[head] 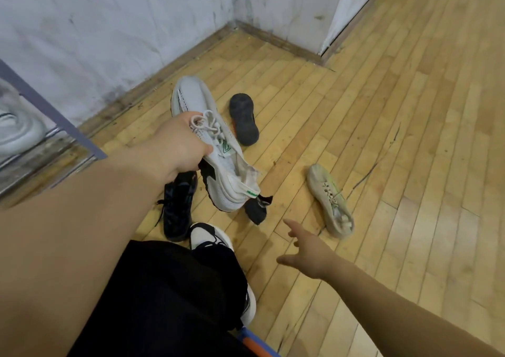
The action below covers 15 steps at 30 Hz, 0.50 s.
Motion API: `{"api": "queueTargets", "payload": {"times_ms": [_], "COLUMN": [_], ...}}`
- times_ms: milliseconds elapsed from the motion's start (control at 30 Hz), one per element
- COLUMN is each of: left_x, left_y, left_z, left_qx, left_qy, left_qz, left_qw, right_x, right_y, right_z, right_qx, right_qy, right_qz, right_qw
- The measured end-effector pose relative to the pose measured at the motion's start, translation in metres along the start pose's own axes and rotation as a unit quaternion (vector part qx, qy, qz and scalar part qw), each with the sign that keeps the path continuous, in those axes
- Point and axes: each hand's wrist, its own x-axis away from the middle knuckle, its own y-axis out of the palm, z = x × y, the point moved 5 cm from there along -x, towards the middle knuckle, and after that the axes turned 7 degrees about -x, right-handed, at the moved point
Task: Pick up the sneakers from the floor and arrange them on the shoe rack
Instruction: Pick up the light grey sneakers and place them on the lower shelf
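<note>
head view: the left hand [175, 143] is closed around the lace area of a white sneaker [210, 143] with a green logo, its fingers [203, 148] wrapped over the upper, holding it lifted above the wooden floor [382, 137] with the toe pointing toward the wall corner. the right hand [306, 250] is empty, fingers spread open, reaching out near a worn beige sneaker [330, 200] that lies on the floor well right of the white sneaker. a dark sneaker [244, 119] lies sole-up just right of the white sneaker's toe. a black sneaker [179, 206] sits on the floor below the left hand, partly hidden by it. the shoe rack [54, 116] shows at the left edge, left of the white sneaker, with a pale shoe [16, 129] on it.
</note>
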Motion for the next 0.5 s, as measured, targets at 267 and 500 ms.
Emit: {"api": "queueTargets", "payload": {"times_ms": [267,500], "left_x": [0.027,0.09], "left_y": [-0.028,-0.126], "left_z": [0.01,0.039], "left_qx": [0.069,0.133], "left_qy": [0.025,0.155], "left_qz": [0.026,0.154], "left_qw": [0.997,0.967], "right_x": [0.01,0.065], "right_y": [-0.051,-0.081], "right_z": [-0.164,-0.292], "right_qx": [-0.394,-0.375], "right_qy": [-0.162,-0.348], "right_qz": [-0.003,-0.023], "right_qw": [0.905,0.859]}}
